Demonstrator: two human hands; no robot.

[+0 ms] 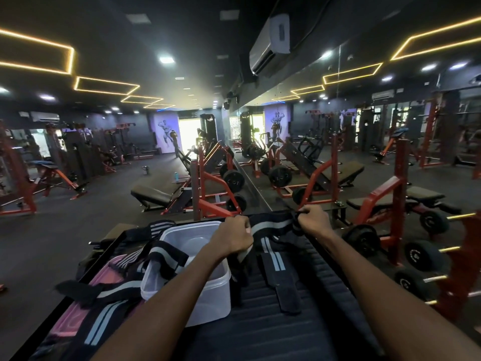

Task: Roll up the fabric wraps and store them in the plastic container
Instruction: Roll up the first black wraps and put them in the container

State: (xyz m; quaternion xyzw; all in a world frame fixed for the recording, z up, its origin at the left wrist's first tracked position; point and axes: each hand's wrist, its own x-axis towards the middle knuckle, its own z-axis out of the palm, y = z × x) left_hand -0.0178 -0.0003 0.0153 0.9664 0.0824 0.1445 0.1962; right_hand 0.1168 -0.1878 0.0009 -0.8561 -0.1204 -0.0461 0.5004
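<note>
Now: my left hand (235,234) and right hand (311,220) each pinch an end of the striped wrap (270,225), stretched over the bench beyond the plastic container (208,295). Risk: slack start, roll loosens; loose wraps (114,287) may slide off. No legible writing.

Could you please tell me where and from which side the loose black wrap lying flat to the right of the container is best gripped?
Probably the near end of the flat wrap, taken from above and pinched across its width: it lies flat on the padded bench, with the plastic container close on its left.
</note>
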